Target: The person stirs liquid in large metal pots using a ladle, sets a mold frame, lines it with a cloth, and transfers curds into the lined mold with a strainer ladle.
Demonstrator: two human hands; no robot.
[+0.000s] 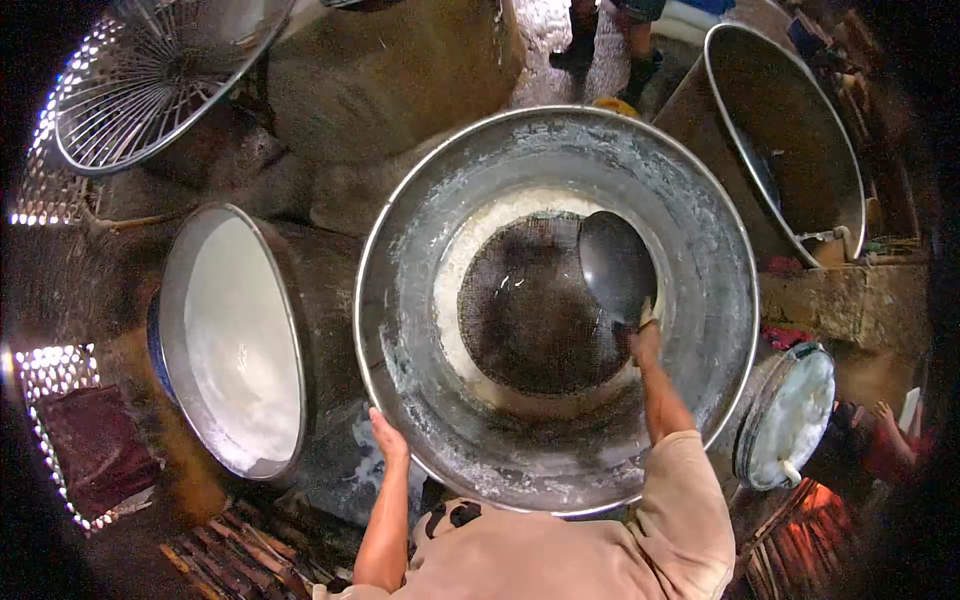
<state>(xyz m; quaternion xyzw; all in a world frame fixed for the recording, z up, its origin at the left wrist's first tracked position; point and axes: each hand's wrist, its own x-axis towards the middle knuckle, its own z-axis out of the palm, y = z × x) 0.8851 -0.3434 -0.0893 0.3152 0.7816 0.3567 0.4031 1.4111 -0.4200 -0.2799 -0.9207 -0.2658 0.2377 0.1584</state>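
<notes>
In front of my body stands a wide round metal vat [560,505], its inner wall streaked with whitish residue. A pale ring [450,290] surrounds its dark, finely mesh-textured centre [525,300]. My right hand [646,343] reaches inside and grips the near edge of a dark, rounded metal scoop [615,265], which is over the right part of that centre. At the vat's lower left rim is my left hand [390,436], its fingers stretched out along the outside and holding nothing.
A metal basin [290,350] of white liquid stands left. Another large vat [860,190] is upper right, with a lidded can [790,420] below it. Firewood [245,555] lies lower left; a fire [815,515] glows lower right. A person's legs [610,45] show beyond the vat.
</notes>
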